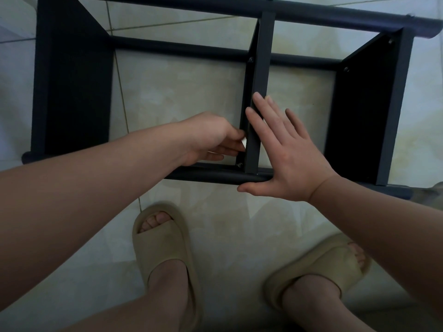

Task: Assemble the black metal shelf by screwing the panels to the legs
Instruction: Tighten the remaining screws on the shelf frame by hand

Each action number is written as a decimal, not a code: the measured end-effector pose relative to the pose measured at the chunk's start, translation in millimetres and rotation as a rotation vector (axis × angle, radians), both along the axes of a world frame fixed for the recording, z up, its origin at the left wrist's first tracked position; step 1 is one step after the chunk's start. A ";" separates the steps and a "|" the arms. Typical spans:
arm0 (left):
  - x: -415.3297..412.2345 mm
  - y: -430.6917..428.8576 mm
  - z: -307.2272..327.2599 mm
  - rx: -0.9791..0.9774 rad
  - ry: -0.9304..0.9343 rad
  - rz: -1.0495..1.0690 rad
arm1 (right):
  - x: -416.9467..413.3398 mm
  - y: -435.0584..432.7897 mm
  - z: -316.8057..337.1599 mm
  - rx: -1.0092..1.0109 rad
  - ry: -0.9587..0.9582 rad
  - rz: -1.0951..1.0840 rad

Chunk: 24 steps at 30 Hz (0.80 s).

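On the tiled floor [191, 87], the black metal shelf [359, 104] lies on its side, panels standing on edge between the tubular legs.

- Handling, as a judgement: sheet steel and tube, stiff and moderately heavy. The painted surface looks smooth, so likely slippery. Panel edges are thin, so pressing the flat face is better than squeezing the rim. The legs are the safest hold.
- Middle panel [260, 80] is the piece in hand. It sits against the near leg [215, 176], with a screw [239, 164] at its lower left corner.
- Right hand [287, 159]: the fingers [260, 101] are straight and spread, flat against the panel's edge and right side. The thumb hooks under the near leg, bracing rather than gripping.
- Left hand [211, 137]: reaches in from the left, fingers curled close to the panel's left face, just above the screw. A small pale bit shows at the fingertips (tool, or floor seen through the gap; cannot tell), so whether anything is pinched is unclear.
- The panel stands between the two hands, touched from both sides.
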State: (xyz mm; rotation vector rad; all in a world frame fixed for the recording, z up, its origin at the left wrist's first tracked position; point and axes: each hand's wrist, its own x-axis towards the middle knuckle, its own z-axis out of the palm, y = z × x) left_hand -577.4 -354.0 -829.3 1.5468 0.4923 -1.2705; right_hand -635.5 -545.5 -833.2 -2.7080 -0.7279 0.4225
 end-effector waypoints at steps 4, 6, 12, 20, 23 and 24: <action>1.5 -0.5 0.6 -0.008 -0.003 -0.027 | 0.1 -0.1 0.6 -0.006 0.007 0.001; 2.7 -0.7 0.9 -0.010 -0.008 -0.047 | 0.0 0.0 0.6 -0.007 0.007 0.000; 3.5 1.7 -0.1 0.021 -0.031 -0.090 | -0.3 0.4 0.3 -0.004 0.006 -0.001; 3.7 13.9 -0.7 0.039 -0.098 -0.206 | -0.5 0.4 0.8 0.000 0.006 -0.004; 2.4 18.8 -1.8 0.035 -0.111 -0.240 | -0.6 0.1 1.0 -0.004 0.004 -0.001; 1.9 20.1 -1.9 0.035 -0.117 -0.253 | -0.5 0.1 1.0 -0.005 0.004 0.000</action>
